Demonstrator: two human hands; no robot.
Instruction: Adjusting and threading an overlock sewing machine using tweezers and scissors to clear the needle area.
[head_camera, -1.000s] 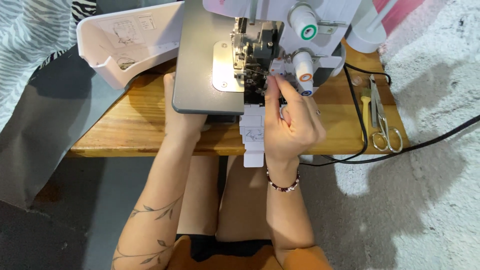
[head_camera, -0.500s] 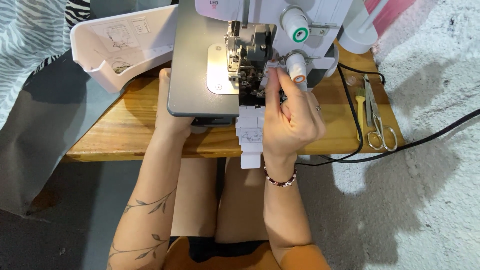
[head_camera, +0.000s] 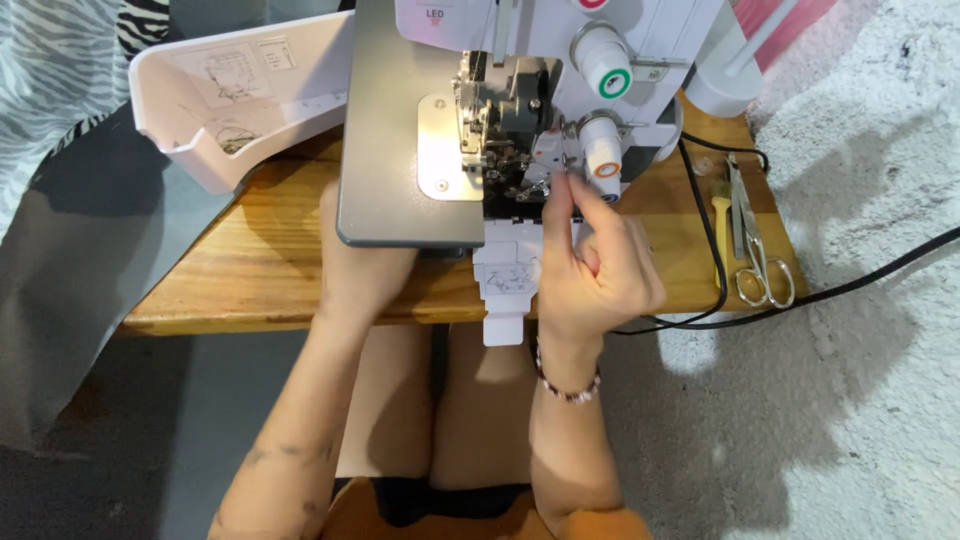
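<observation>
A white and grey overlock sewing machine (head_camera: 400, 150) stands on a wooden table (head_camera: 260, 265). Its small front flap (head_camera: 505, 275) hangs open over the table edge. My right hand (head_camera: 600, 275) reaches into the opened looper area beside a white knob (head_camera: 603, 157). Thumb and forefinger are pinched together there, and whatever thin thing lies between them is too small to make out. A bead bracelet (head_camera: 565, 385) circles that wrist. My left hand (head_camera: 360, 270) rests on the table with its fingers hidden under the machine's grey bed.
A detached white cover (head_camera: 240, 100) lies at the machine's left. Scissors (head_camera: 760, 260) and a yellow-handled tool (head_camera: 722, 230) lie at the table's right end, next to a black cable (head_camera: 850, 285). Grey fabric (head_camera: 80, 280) drapes off the left side. Below are my knees.
The view has drifted a little, so the machine sits slightly further right in frame. My right hand stays pinched at the looper area, shifting only slightly. The left hand has not moved.
</observation>
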